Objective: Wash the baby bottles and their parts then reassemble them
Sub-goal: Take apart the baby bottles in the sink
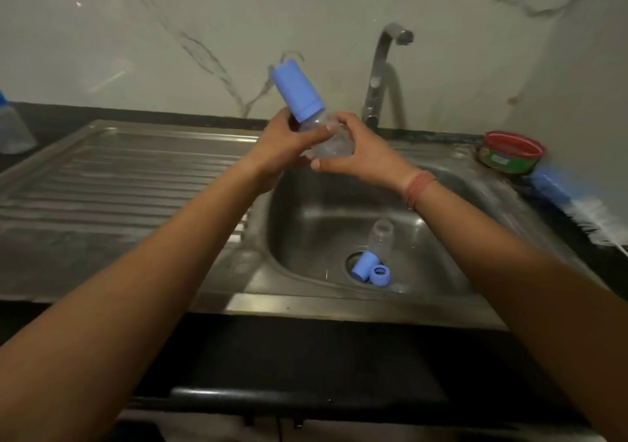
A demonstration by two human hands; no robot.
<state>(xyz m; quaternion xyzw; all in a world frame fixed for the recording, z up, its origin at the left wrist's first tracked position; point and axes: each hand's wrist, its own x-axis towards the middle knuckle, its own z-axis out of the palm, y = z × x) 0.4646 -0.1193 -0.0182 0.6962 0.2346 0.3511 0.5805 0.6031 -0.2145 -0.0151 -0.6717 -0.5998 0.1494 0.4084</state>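
Observation:
Above the steel sink basin I hold a clear baby bottle tilted, its blue cap pointing up and to the left. My left hand grips the bottle near its neck, just below the cap. My right hand wraps around the bottle's body. Down in the basin another clear bottle lies without its top. Beside it, near the drain, lie a blue cap and a blue screw ring.
A chrome tap rises behind the basin; no water runs. The ribbed drainboard stretches left, with another capped bottle at its far left edge. A red-rimmed tub and a blue bottle brush sit on the right counter.

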